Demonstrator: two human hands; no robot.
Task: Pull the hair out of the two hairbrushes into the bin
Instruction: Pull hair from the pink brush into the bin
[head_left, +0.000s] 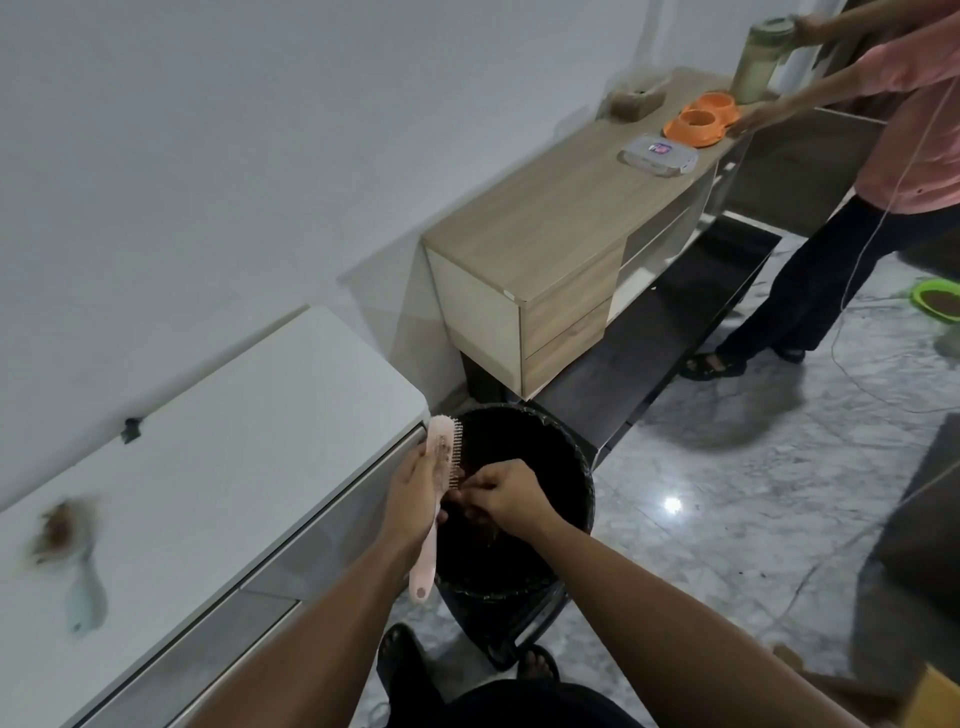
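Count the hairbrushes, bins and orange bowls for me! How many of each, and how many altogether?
Hairbrushes: 2, the pink hairbrush held by the left hand over the bin, and the pale blue hairbrush lying on the white cabinet.
Bins: 1, the black bin.
Orange bowls: 2, joined in one orange double bowl.
Total: 5.

Left hand (415, 486) holds pink hairbrush (441, 467) over bin (582, 467)

Bin (582, 467) mouth open; white cabinet (218, 441) crowds left.
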